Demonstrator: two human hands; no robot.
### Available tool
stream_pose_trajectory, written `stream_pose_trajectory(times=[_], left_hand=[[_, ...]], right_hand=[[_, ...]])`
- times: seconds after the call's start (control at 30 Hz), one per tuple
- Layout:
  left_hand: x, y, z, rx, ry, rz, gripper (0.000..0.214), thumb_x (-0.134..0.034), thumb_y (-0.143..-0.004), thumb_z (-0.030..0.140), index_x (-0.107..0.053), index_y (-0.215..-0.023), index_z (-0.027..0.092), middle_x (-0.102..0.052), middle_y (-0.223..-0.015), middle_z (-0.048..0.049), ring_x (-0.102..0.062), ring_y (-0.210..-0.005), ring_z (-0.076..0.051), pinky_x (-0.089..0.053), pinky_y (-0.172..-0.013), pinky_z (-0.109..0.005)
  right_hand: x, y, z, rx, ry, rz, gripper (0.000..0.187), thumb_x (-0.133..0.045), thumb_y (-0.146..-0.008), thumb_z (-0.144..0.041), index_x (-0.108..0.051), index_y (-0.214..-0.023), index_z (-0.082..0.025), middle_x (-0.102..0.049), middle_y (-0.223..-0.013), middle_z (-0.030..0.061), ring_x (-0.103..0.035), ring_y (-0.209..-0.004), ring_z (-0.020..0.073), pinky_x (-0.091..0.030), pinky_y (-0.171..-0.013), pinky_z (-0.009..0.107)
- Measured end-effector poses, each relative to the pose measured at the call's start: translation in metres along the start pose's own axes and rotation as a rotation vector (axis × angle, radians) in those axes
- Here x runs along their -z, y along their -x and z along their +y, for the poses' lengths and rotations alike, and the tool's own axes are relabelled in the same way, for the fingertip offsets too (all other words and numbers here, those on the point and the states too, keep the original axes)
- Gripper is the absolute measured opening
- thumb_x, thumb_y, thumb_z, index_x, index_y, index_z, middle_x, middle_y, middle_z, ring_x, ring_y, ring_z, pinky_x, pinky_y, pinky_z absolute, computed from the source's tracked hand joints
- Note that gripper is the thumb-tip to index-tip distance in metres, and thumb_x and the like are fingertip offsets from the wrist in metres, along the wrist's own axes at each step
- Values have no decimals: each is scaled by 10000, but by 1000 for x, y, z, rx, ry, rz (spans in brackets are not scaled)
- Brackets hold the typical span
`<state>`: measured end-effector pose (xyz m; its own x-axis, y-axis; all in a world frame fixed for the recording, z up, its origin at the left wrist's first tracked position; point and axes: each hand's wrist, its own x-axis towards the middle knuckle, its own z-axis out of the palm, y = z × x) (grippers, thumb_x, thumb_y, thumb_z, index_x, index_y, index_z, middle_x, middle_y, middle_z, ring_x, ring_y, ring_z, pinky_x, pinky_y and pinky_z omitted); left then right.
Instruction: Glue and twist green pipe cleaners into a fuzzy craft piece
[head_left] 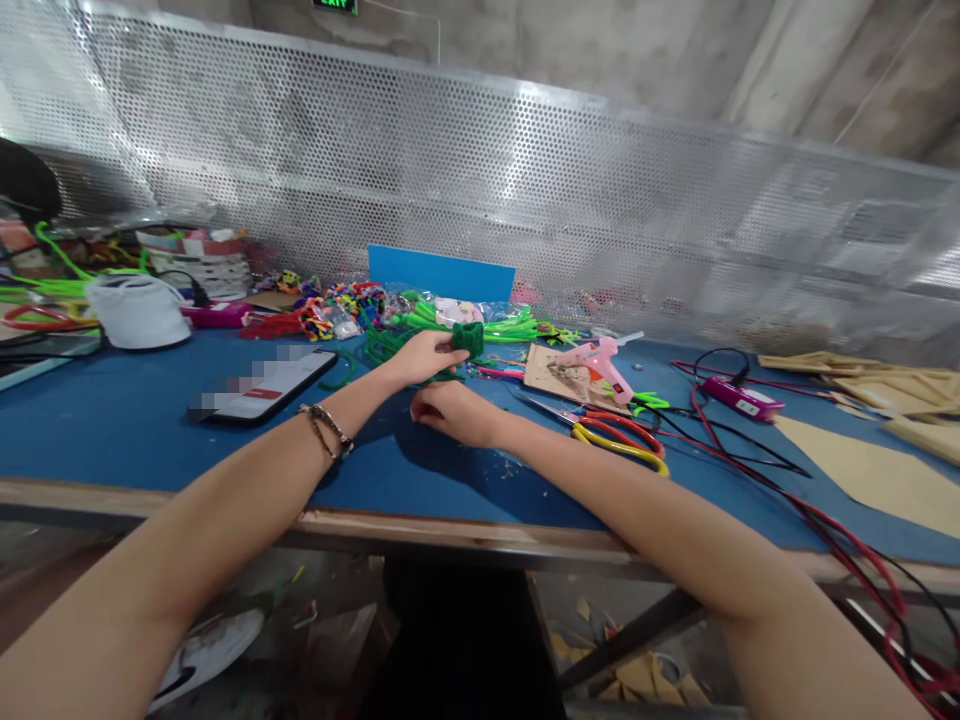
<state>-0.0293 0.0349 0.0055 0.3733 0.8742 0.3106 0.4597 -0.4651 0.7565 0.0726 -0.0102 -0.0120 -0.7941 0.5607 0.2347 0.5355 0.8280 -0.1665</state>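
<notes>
My left hand (426,358) is closed on a small dark green fuzzy bundle of pipe cleaners (469,340), pinched between thumb and fingers above the table. Just below and nearer to me, my right hand (459,412) has its fingers curled in. What those fingers hold, if anything, is hidden. Dark green pipe cleaners (381,346) lie behind my left hand, with bright green pipe cleaners (514,328) beyond. To the right of my right hand lie scissors (619,438) with red and yellow handles. A pink glue gun (600,365) rests on a piece of board (541,370).
A phone (270,388) lies to the left on the blue table (360,470). Red and black cables (739,455) run across the right side, near a purple device (742,398) and tan sheets (870,465). A white cap-like object (139,312) and a perforated metal screen (420,150) stand further back.
</notes>
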Motion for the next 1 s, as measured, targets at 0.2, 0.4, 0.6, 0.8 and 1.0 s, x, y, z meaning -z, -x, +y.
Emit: stream_pose_trajectory(times=[0.2,0.4,0.6,0.8,1.0], left_hand=[[-5,0,0,-32,-91,-35,112,-510,-660,218,-496,-609,118,-536,-587,-5,-531,-602,-137,-381,-555,-232],[-18,5,2,-92,-13,-165,147,-499,-681,245,-544,-730,114,-574,-616,0,-541,-604,-116,-380,-566,-205],[-22,6,4,-117,29,-228,174,-496,-674,276,-534,-734,116,-580,-631,-4,-549,-626,-125,-398,-594,-209],[-22,7,6,-107,26,-237,224,-492,-680,274,-527,-816,100,-573,-657,-18,-547,-645,-131,-405,-611,-226],[-26,10,8,-284,50,-233,379,-534,-665,268,-486,-1014,129,-560,-998,-65,-509,-886,-157,-393,-733,-228]], right_hand=[[39,26,4,44,-152,240,98,-481,-704,-56,-541,-711,-133,-559,-689,-4,-483,-616,72,-387,-599,194],[73,34,29,-125,-123,582,20,-502,-688,-140,-495,-678,-155,-522,-666,-9,-460,-602,81,-371,-574,212],[67,37,39,-144,-173,484,100,-394,-757,-142,-493,-763,-155,-571,-679,0,-487,-601,84,-364,-585,222],[74,48,35,-117,-59,281,173,-363,-781,-139,-534,-792,-164,-587,-813,22,-505,-720,100,-363,-648,234],[63,51,32,-100,-254,204,125,-432,-764,-177,-545,-817,-167,-586,-842,20,-519,-722,96,-393,-667,238]])
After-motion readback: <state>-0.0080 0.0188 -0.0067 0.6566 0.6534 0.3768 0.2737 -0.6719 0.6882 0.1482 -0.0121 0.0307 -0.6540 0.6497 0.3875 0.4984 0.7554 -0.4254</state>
